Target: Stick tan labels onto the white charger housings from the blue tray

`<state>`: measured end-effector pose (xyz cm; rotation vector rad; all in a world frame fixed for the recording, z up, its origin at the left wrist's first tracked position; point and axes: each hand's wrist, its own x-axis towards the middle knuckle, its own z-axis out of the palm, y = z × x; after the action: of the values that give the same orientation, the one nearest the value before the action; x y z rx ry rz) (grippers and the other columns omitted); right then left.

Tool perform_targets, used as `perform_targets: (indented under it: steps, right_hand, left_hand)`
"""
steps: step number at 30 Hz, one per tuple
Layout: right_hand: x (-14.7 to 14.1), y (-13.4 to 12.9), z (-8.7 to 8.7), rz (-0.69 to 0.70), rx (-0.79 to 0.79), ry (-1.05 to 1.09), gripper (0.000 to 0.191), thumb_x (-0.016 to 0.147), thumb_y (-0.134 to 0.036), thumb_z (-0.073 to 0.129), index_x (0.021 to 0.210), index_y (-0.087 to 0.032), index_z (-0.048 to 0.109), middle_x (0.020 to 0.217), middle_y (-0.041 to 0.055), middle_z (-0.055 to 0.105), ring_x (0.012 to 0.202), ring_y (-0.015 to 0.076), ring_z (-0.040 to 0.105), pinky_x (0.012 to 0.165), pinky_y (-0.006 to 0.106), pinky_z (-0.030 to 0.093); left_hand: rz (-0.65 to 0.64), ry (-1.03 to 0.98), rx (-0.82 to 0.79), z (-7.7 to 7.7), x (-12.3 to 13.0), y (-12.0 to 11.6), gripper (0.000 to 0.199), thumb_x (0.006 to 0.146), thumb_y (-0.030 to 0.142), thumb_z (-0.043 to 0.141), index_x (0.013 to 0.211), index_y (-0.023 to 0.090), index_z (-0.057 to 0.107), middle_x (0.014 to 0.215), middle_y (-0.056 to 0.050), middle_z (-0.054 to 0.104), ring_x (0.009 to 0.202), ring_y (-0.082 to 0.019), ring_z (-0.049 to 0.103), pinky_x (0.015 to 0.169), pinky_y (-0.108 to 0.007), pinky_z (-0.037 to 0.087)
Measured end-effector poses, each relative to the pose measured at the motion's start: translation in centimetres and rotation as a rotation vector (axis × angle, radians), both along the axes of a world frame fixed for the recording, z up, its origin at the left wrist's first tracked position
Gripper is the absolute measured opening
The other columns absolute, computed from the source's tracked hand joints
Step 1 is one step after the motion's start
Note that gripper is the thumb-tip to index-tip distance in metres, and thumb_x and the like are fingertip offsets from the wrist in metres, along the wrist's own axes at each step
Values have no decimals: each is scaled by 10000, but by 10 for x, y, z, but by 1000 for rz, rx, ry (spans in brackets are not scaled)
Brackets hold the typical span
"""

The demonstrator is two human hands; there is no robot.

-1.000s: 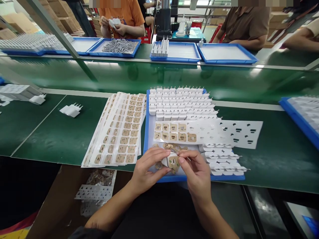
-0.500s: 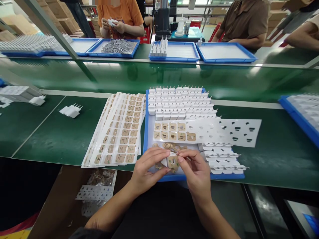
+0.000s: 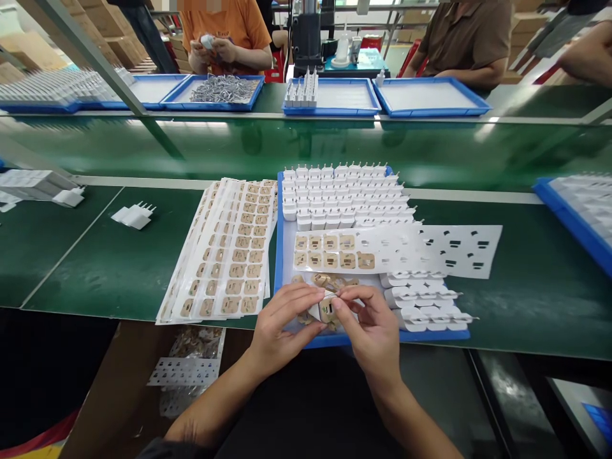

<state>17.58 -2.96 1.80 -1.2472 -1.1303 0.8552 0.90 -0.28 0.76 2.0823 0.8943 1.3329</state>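
Observation:
Low over the near part of a blue-rimmed tray (image 3: 281, 255), a white charger plug (image 3: 316, 311) with a tan sticker (image 3: 327, 311) on its face is held between both hands. My left hand (image 3: 285, 322) is closed around its left side, fingers above and thumb below. My right hand (image 3: 371, 328) is closed at the right side, its thumb pressed against the sticker's edge. Just beyond lies a white sticker sheet (image 3: 335, 250), tan stickers on its left part and bare backing with cut-outs on its right. Loose tan pieces (image 3: 329, 280) lie behind the held charger, partly hidden by my fingers.
White chargers (image 3: 344, 194) stand in rows at the tray's back, more (image 3: 425, 306) at its right front. A stack of sticker sheets (image 3: 224, 255) lies left, with a separate charger (image 3: 134, 215) beyond. Across the green bench (image 3: 526, 287), people sit behind blue trays (image 3: 329, 113).
My right thumb has shifted left onto the sticker's edge, and the charger has turned slightly between my hands. The view has moved a little; the sheets and tray stay put.

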Motion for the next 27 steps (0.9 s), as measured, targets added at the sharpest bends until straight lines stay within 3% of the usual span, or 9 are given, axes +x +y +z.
perform_targets:
  steps: [4, 7, 10, 13, 20, 24, 27]
  right_hand:
    - [-1, 2, 0, -12, 40, -170, 82, 877, -223, 719, 930, -246, 661, 857, 14, 646, 773, 162, 640, 690, 286, 575]
    - [1, 3, 1, 14, 19, -221, 254, 824, -256, 779, 1051, -254, 667, 951, 40, 617, 808, 176, 611, 608, 264, 569]
    - [2, 3, 3, 172, -66, -80, 365, 804, -302, 801, 1147, -273, 676, 1037, 59, 586, 881, 192, 611, 602, 257, 595]
    - [2, 1, -1, 297, -101, 114, 300, 881, -313, 725, 1182, -320, 714, 1116, 63, 564, 958, 198, 628, 690, 286, 625]
    - [-3, 1, -13, 154, -35, 113, 250, 993, -288, 569, 1121, -345, 776, 1014, 56, 587, 942, 187, 624, 727, 286, 591]
    - [-9, 1, -9, 209, -45, 144, 247, 924, -294, 666, 1163, -327, 722, 1135, 70, 537, 988, 204, 617, 671, 274, 590]
    - [-14, 3, -10, 185, -31, 204, 215, 876, -296, 719, 1091, -300, 709, 1110, 58, 521, 961, 196, 601, 663, 267, 565]
  left_hand:
    - [9, -4, 34, -2, 1, 0, 437, 856, 175, 757, 1275, 221, 643, 1137, -93, 753, 1097, -233, 696, 971, -395, 576]
    - [39, -26, 58, -5, 1, 0, 430, 855, 163, 755, 1266, 220, 642, 1113, -87, 752, 1082, -234, 701, 960, -391, 581]
    - [87, -57, 59, -9, 1, -2, 439, 847, 144, 758, 1262, 217, 637, 1116, -93, 735, 1075, -237, 695, 954, -395, 585]
    - [132, -42, 71, -12, 0, -3, 489, 848, 156, 757, 1313, 212, 614, 1135, -104, 710, 1079, -235, 676, 954, -391, 587]
    - [154, -5, 119, -15, 4, -4, 471, 850, 138, 744, 1299, 218, 627, 1097, -83, 668, 1036, -211, 662, 897, -347, 609]
    - [174, -16, 145, -13, 7, -3, 450, 839, 89, 733, 1263, 200, 630, 1092, -87, 653, 1043, -216, 656, 954, -398, 600]
    - [165, -10, 186, -12, 8, -3, 439, 830, 70, 734, 1242, 182, 630, 1077, -85, 647, 1038, -211, 657, 971, -406, 599]
